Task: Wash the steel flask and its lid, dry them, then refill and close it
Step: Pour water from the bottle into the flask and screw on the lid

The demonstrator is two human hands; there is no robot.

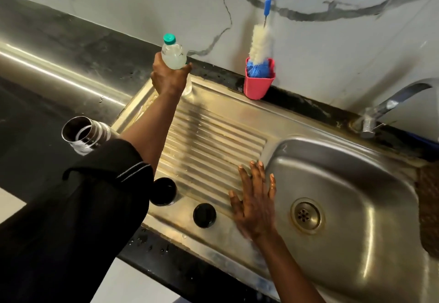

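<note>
A black sleeve [83, 219] fills the near left corner and crosses the left edge of the ribbed drainboard [213, 141]. Beyond it, the left hand [167, 77] reaches to the drainboard's far left corner, fingers wrapped round a small clear plastic bottle [173, 55] with a teal cap. The bottle is held upright, and whether its base touches the drainboard cannot be told.

The right hand [255, 204] lies on the drainboard's right end, fingers straight and spread and holding nothing, its fingertips at the edge of the sink basin [356, 184].

The steel flask [82, 136] is on the dark counter just left of the drainboard. Its open mouth shows, but its body is hidden behind the sleeve. On the drainboard's near strip sit a black cup-shaped lid [164, 191], beside the sleeve, and a black round stopper [204, 215], between that lid and the right hand.

Behind the drainboard's far edge a pink holder [259, 86] carries a bottle brush [260, 43] with a blue handle. A tap [389, 105] stands to the right of the holder.
</note>
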